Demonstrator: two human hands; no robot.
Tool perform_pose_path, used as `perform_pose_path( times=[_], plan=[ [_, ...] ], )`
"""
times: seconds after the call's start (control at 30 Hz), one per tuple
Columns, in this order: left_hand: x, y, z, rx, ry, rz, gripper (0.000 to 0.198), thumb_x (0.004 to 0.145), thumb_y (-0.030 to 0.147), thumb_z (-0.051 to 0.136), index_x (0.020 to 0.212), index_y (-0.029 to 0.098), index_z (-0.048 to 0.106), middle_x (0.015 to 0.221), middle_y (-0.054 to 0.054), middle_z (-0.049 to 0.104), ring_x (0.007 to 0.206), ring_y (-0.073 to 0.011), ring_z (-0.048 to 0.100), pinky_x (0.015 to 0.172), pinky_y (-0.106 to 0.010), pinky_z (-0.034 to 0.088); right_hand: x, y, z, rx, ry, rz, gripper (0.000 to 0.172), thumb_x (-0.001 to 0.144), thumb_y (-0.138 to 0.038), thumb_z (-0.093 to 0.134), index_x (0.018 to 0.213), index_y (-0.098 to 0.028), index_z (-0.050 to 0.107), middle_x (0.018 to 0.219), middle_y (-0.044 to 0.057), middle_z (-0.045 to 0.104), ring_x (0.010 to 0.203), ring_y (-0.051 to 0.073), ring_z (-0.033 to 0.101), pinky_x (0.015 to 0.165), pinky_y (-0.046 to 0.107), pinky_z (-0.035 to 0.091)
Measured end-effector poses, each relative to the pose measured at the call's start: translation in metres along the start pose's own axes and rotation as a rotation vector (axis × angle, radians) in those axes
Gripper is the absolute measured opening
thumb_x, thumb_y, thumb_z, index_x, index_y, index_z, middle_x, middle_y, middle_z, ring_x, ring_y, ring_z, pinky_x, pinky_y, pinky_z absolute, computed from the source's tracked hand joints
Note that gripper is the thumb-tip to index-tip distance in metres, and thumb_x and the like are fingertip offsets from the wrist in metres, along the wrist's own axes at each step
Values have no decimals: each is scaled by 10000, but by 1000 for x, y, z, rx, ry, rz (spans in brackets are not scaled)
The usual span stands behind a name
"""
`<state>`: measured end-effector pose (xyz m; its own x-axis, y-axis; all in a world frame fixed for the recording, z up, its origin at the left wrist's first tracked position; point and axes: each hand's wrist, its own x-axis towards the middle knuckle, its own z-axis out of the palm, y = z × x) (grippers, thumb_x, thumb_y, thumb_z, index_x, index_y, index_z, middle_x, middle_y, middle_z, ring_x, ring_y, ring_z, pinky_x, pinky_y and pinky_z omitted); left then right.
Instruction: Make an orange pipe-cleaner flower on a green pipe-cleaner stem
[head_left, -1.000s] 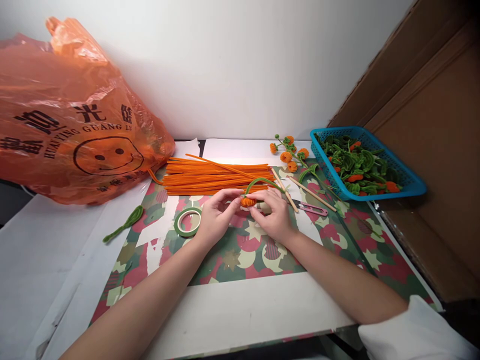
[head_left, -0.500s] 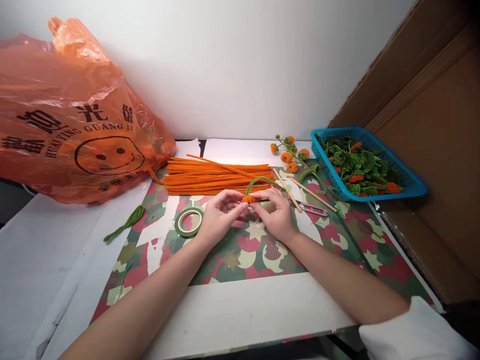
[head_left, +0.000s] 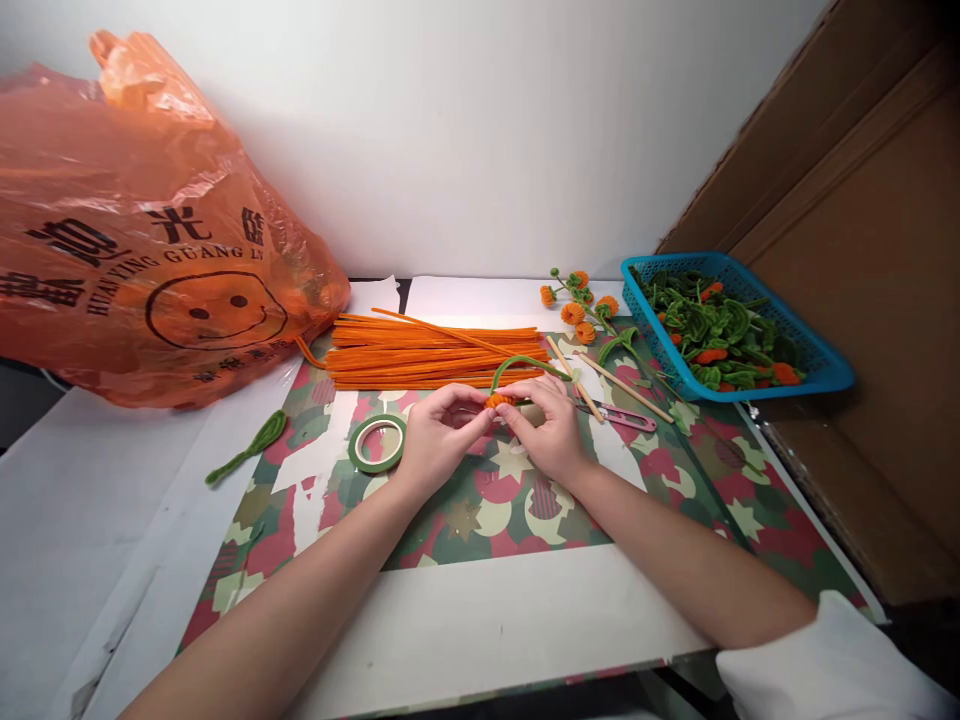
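A small orange pipe-cleaner flower with a bent green stem is pinched between both hands above the patterned mat. My left hand grips its left side with thumb and fingers. On the other side my right hand closes on the flower, its fingertips partly hiding it. The green stem arches up behind the fingers toward the right. Behind the hands lies a bundle of orange pipe cleaners. Beside my left hand rests a roll of green tape.
Two wooden sticks and pink-handled scissors lie right of the hands. Finished orange flowers sit behind them. A blue basket holds green leaves at right. A green leaf piece and an orange plastic bag are at left.
Both hands keep hold of the orange flower in nearly the same place, with slight finger shifts. The flower appears turned a little. The view has moved very slightly.
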<state>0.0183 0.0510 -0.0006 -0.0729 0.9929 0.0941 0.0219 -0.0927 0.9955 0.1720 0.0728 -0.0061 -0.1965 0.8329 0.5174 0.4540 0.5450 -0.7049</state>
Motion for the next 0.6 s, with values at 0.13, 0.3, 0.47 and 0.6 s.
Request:
perform_pose_path(
  times=[0.13, 0.3, 0.47, 0.6],
  plan=[
    [-1, -1, 1, 33, 9, 41, 192, 689, 308, 747, 768, 161, 652, 739, -25, 667, 663, -138, 640, 630, -248, 550, -2, 0, 2, -40, 17, 8, 77, 853, -291, 603, 830, -242, 658, 834, 7, 711, 819, 190, 631, 980, 436, 346],
    [-2, -2, 1, 80, -4, 109, 168, 720, 307, 723, 785, 168, 657, 772, -30, 671, 679, -136, 638, 623, -239, 541, -3, 0, 4, -55, 12, 42, 107, 868, -293, 573, 808, -238, 643, 811, -2, 706, 799, 180, 628, 1009, 436, 309],
    [-3, -1, 2, 95, -12, 96, 180, 724, 322, 723, 787, 167, 658, 764, -29, 672, 670, -137, 639, 619, -241, 544, -3, 2, 5, -43, 14, 44, 105, 871, -271, 572, 796, -225, 628, 799, -6, 697, 786, 174, 622, 992, 432, 307],
    [-1, 1, 3, -60, -17, -51, 283, 718, 376, 729, 878, 162, 635, 793, -33, 684, 670, -149, 659, 622, -265, 567, -2, 1, 4, -56, 37, 12, 71, 862, -270, 596, 814, -231, 633, 807, 1, 699, 807, 184, 607, 944, 423, 348]
  ],
)
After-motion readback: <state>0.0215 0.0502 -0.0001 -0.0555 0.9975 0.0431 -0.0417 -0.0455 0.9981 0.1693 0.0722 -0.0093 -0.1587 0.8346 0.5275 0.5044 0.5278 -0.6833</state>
